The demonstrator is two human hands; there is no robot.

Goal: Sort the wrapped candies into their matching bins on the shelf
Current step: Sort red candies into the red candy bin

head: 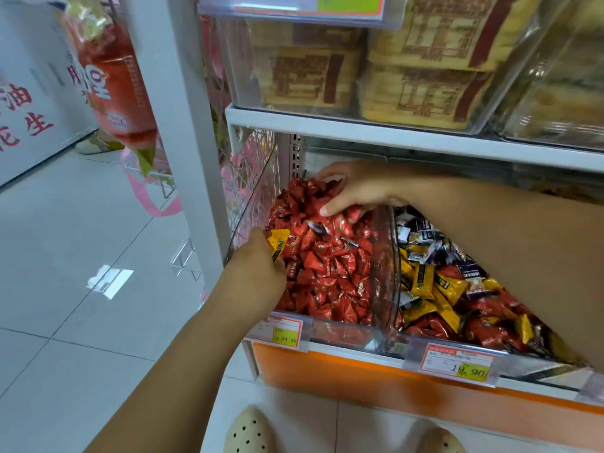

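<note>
Your left hand (258, 273) pinches a small yellow foil-wrapped candy (277, 246) in curled fingers, just over the front left corner of the left clear plastic bin (253, 197). Your right hand (356, 189) reaches across with fingers spread, resting on the heap toward that bin's back edge. You cannot tell whether anything lies under the palm.

Both bins sit side by side in the white metal shelf unit (359, 134). By the look of it, most of the remaining work is in the right clear plastic bin (397, 279), where yellow, red and dark purple-and-white wrappers lie jumbled from its left wall to its front edge. The left bin looks nearly sorted: a heap of red glossy wrapped candies (327, 273) with a purple-and-white stray candy (315, 227) near its middle. The yellow candy is a flat, shiny packet with a crimped end and a dark printed mark. It does not belong among the red ones.
</note>
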